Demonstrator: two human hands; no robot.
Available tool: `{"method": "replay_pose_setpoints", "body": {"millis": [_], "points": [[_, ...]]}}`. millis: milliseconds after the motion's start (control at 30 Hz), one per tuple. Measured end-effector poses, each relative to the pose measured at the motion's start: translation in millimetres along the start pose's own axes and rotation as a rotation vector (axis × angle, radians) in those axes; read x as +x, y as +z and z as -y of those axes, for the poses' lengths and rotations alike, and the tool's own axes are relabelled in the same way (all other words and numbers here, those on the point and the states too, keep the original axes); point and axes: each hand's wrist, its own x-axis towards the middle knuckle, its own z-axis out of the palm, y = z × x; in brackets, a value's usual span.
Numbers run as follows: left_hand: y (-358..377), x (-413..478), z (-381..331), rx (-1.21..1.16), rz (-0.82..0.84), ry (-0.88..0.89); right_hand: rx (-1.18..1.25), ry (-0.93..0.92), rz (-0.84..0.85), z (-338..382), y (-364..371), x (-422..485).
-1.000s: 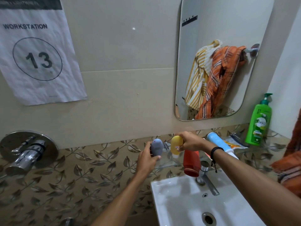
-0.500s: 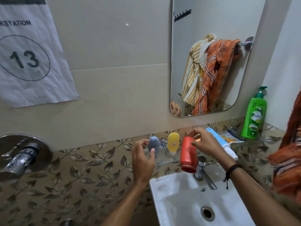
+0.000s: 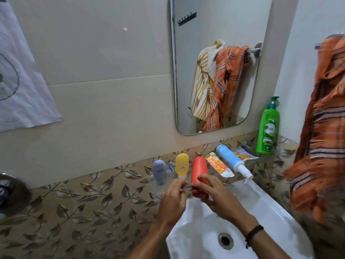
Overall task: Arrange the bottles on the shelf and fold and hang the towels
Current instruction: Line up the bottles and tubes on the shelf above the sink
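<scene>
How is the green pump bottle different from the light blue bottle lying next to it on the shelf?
The green pump bottle stands upright in the corner; the light blue bottle lies on its side, nozzle toward the sink. The green one looks taller and broader, the blue one slimmer. The green one has a dark green pump, the blue one a white nozzle. Both rest on the glass shelf, and neither hand touches them.

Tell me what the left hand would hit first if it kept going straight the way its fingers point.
Most likely the yellow bottle. The left hand points up toward the wall, fingers just below that bottle's cap end. The grey bottle stands off to its left. Depth is unclear, so the fingers may already touch the cap.
</scene>
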Motion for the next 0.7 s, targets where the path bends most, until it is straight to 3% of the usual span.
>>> {"method": "replay_pose_setpoints", "body": {"millis": [233, 400, 567, 700], "points": [[3.4, 4.6, -5.7, 0.015, 0.063, 0.067, 0.213, -0.071, -0.146, -12.1, 0.5, -7.3], [10.7, 19.4, -19.3, 0.006, 0.112, 0.081, 0.494, 0.035, -0.277, -10.1, -56.3, 11.5], [29.7, 41.6, -37.8, 0.006, 0.160, 0.113, 0.541, 0.116, -0.203, -22.8, -108.0, 62.5], [43.5, 50.9, -43.3, -0.061, 0.184, 0.002, 0.511, 0.134, -0.092, -33.9, -115.9, 94.4]]}}
